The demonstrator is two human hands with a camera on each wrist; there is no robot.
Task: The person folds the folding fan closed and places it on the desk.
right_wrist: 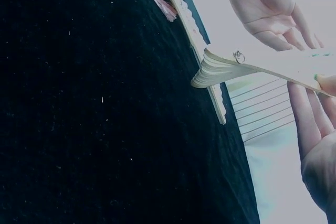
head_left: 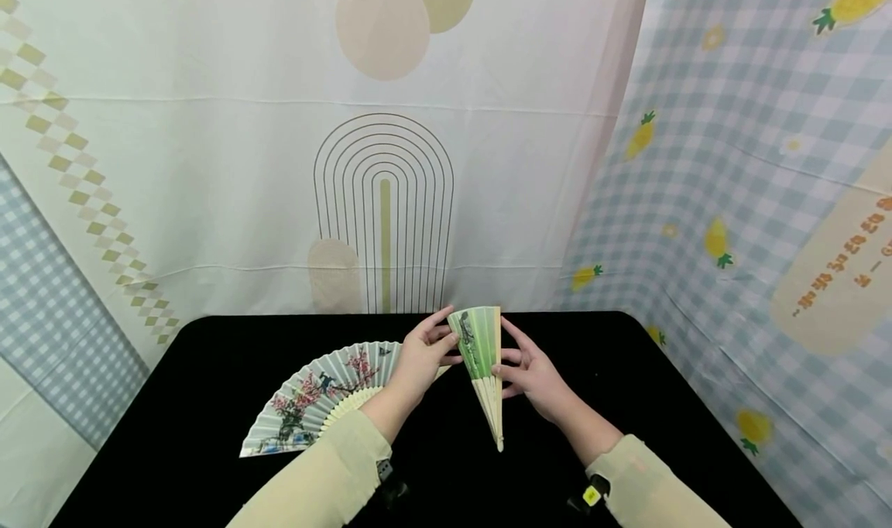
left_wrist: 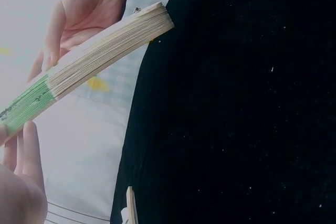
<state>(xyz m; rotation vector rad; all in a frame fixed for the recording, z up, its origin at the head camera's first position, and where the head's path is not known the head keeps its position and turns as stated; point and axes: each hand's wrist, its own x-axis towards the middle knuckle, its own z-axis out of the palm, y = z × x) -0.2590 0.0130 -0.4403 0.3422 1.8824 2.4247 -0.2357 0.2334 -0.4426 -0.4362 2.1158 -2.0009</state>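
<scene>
A green folding fan [head_left: 483, 358], nearly closed, stands tilted above the black table [head_left: 627, 373] with its pivot end pointing toward me. My left hand [head_left: 435, 348] pinches its upper left edge. My right hand [head_left: 514, 365] holds its right side, thumb on the front and fingers behind. In the left wrist view the stacked ribs of the green fan [left_wrist: 100, 56] cross in front of the right hand [left_wrist: 86, 9]. The right wrist view shows the fan's pivot end [right_wrist: 236, 64], my right hand [right_wrist: 315, 124] and the left hand [right_wrist: 268, 9].
A second fan [head_left: 317, 396], open, pale with pink blossoms, lies flat on the table's left half under my left forearm; its edge [right_wrist: 184, 11] shows in the right wrist view. Patterned cloth backdrops [head_left: 383, 125] hang behind and at both sides.
</scene>
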